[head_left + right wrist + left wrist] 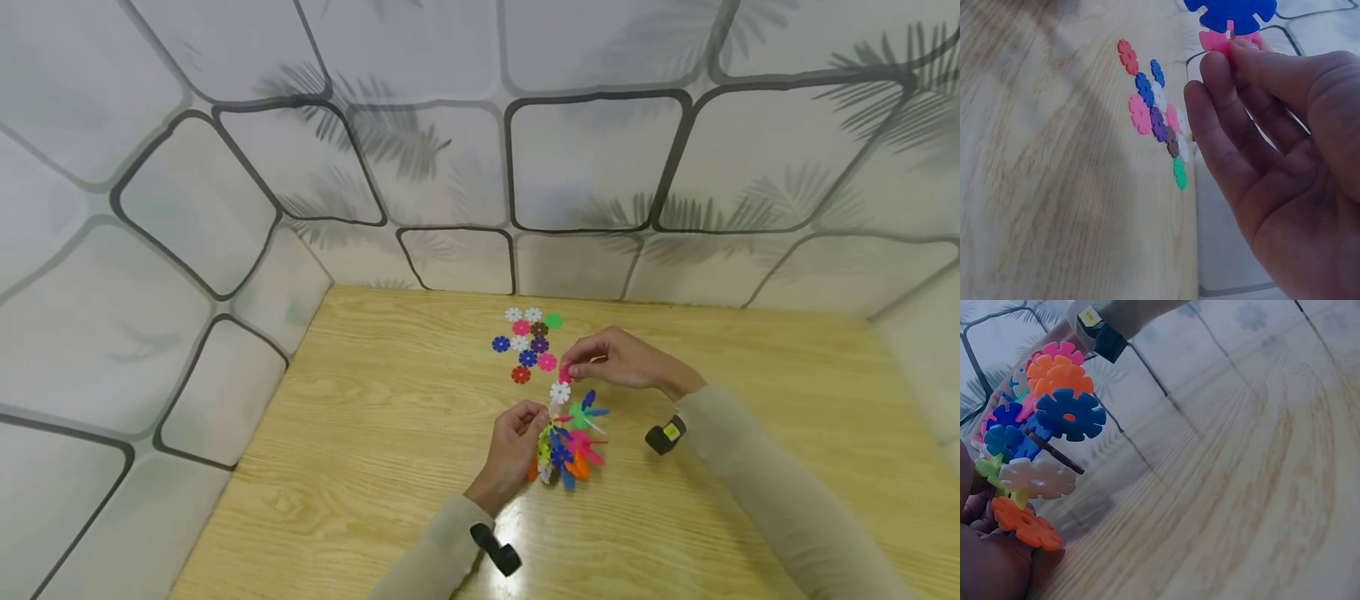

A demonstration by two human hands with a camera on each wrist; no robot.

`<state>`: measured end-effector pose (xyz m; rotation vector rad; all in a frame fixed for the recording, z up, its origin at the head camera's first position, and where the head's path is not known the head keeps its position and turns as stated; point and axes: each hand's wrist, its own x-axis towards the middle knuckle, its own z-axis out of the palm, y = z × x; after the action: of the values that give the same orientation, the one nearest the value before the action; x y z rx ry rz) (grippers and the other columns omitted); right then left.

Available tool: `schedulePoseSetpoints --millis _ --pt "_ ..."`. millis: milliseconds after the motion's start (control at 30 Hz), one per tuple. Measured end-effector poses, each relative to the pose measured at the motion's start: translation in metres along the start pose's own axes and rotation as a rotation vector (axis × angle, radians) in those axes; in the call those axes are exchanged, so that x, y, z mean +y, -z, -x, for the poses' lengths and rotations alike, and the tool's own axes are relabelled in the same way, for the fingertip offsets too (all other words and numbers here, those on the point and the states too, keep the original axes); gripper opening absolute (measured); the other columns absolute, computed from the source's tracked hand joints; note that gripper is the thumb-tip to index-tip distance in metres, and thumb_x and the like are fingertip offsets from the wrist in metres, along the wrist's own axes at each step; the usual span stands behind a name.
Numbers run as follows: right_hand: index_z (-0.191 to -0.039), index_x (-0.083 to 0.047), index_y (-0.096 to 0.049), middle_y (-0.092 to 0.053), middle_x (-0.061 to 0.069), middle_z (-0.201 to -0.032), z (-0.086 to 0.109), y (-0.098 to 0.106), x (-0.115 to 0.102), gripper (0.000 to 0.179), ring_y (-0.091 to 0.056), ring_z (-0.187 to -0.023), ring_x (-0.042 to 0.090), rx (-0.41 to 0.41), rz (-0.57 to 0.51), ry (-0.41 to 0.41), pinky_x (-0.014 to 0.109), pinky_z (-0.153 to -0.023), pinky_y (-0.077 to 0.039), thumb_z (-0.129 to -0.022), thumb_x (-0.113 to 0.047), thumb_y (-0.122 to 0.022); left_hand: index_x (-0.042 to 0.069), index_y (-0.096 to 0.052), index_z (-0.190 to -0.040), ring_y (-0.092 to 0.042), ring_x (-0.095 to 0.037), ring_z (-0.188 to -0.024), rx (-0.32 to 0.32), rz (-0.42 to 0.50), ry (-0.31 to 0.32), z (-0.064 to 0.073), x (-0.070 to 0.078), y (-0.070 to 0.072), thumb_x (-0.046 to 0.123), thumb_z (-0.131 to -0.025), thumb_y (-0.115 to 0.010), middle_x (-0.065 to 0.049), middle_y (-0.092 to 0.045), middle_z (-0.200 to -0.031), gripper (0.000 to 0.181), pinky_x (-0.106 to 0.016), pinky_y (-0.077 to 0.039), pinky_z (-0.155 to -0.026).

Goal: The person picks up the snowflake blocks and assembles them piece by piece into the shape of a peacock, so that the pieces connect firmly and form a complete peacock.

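In the head view, my left hand [512, 454] grips a cluster of interlocking plastic snowflake discs [561, 454] by its upper left side. The cluster mixes blue, orange, pink, green and white discs set at many angles. Above its top stands a white disc [560, 392]. My right hand [626, 358] pinches a pink snowflake disc [565, 376] between thumb and fingers, right at that white disc's upper edge. The left wrist view shows an orange disc [1025, 524] low on the cluster beside the left palm. In the right wrist view, a blue disc [1232, 12] overlaps the pinched pink one.
Several loose snowflake discs lie flat beyond my hands, among them a red disc [521, 375], a purple disc [539, 344] and a green disc [553, 321]. They rest on a wood-grain table [375, 417], whose back edge meets a patterned wall [450, 258].
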<state>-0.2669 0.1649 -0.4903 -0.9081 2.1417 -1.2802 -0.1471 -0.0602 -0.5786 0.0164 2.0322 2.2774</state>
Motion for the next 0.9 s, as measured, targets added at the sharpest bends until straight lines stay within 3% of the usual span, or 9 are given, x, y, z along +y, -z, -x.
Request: schedulePoseSetpoints --millis 200,367,533,667,900 --pt "-0.118 -0.002 -0.079 -0.081 0.014 -0.111 -0.003 -0.002 -0.002 0.017 -0.079 -0.100 0.018 -0.005 0.010 0.010 0.027 -0.096 -0.064 -0.109 -0.006 -0.065 -0.019 -0.065 -0.109 -0.060 0.001 -0.079 -0.007 0.003 0.028 -0.002 0.000 0.002 0.003 -0.109 -0.061 0.007 -0.067 -0.089 0.023 -0.014 -0.050 -0.074" --pt "-0.123 0.002 -0.077 -0.081 0.017 -0.116 -0.006 -0.004 0.001 0.020 -0.078 -0.102 0.012 0.037 0.031 0.012 0.027 -0.095 -0.064 -0.108 -0.007 -0.067 -0.020 -0.065 -0.110 -0.061 -0.001 -0.079 0.013 0.032 0.042 -0.003 0.000 0.001 0.005 -0.110 -0.060 0.007 -0.066 -0.087 0.025 -0.014 -0.051 -0.073" --pt "-0.134 0.000 -0.074 -0.080 0.015 -0.125 -0.016 -0.005 0.011 0.028 -0.075 -0.106 0.018 0.133 0.119 -0.009 0.026 -0.091 -0.062 -0.108 -0.010 -0.068 -0.016 -0.065 -0.109 -0.063 -0.002 -0.080 0.026 0.088 0.053 -0.003 -0.002 0.001 0.009 -0.111 -0.060 0.007 -0.067 -0.086 0.026 -0.015 -0.054 -0.072" --pt "-0.132 -0.004 -0.076 -0.080 0.012 -0.123 -0.028 -0.008 0.022 0.027 -0.072 -0.104 0.021 0.195 0.194 -0.025 0.031 -0.092 -0.060 -0.107 -0.011 -0.070 -0.011 -0.067 -0.108 -0.062 -0.003 -0.078 0.049 0.116 0.069 -0.003 -0.003 0.001 0.011 -0.111 -0.061 0.006 -0.065 -0.084 0.023 -0.016 -0.053 -0.070" --pt "-0.127 -0.005 -0.080 -0.076 0.011 -0.117 -0.042 -0.017 0.040 0.028 -0.068 -0.099 0.019 0.187 0.305 -0.001 0.034 -0.089 -0.059 -0.099 -0.007 -0.078 -0.018 -0.063 -0.114 -0.060 -0.002 -0.076 0.052 0.142 0.064 -0.002 -0.001 0.001 0.011 -0.111 -0.061 0.008 -0.066 -0.084 0.030 -0.016 -0.051 -0.069"
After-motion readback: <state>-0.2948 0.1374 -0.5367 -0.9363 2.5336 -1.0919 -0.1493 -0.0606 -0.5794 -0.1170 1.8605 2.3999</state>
